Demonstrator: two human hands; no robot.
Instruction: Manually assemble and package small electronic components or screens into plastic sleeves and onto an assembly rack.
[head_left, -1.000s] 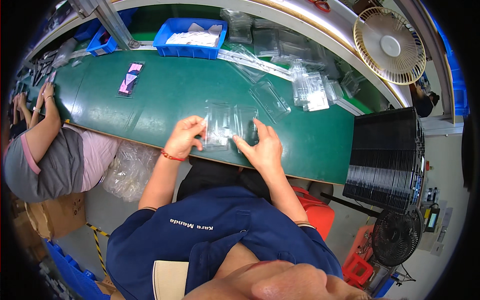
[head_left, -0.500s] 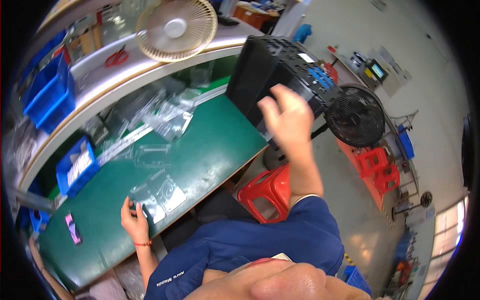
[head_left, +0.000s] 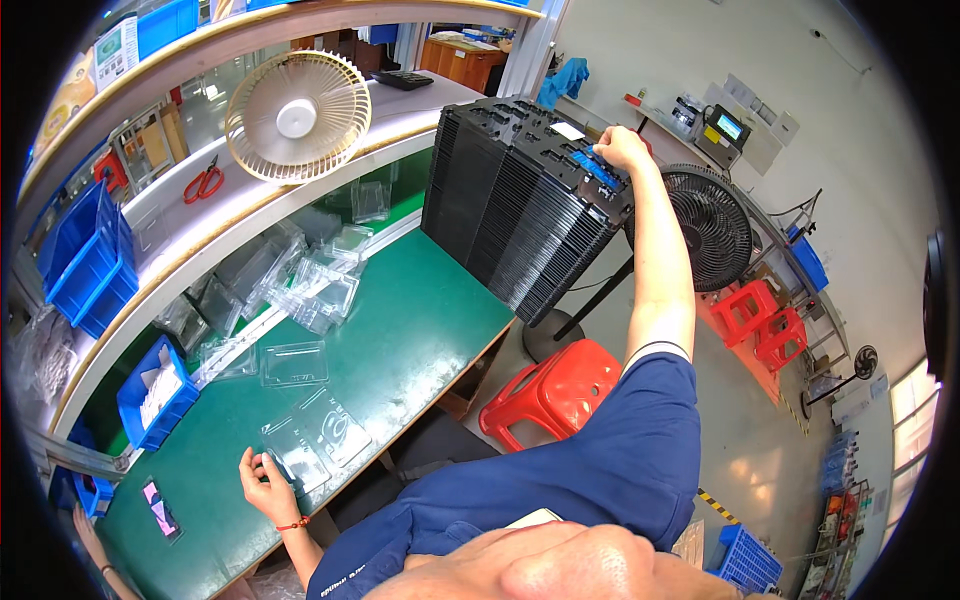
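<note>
My right hand point(head_left: 622, 152) is stretched out over the top of a tall stack of black trays point(head_left: 510, 200), its fingers closed beside a row of small blue pieces point(head_left: 597, 172). What those fingers hold, if anything, is hidden. Low over the green table, my left hand point(head_left: 268, 490) has its fingers slightly bent and apart, thumb close to a clear plastic blister shell point(head_left: 292, 450). That shell lies opened out, its second half point(head_left: 338, 432) to the right. Another clear shell point(head_left: 295, 364) rests farther back.
Clear shells point(head_left: 315, 290) are heaped under the shelf. A blue bin point(head_left: 160, 400) with white contents and a phone point(head_left: 160, 508) are at left. On the shelf are a fan point(head_left: 297, 118) and red-handled cutters point(head_left: 204, 184). A red stool point(head_left: 560, 390) stands right; another person's arm point(head_left: 92, 540) shows lower left.
My right hand has moved up and right onto the stack's top, and its fingers have closed. My left hand has stayed beside the shell. The whole view has shifted slightly.
</note>
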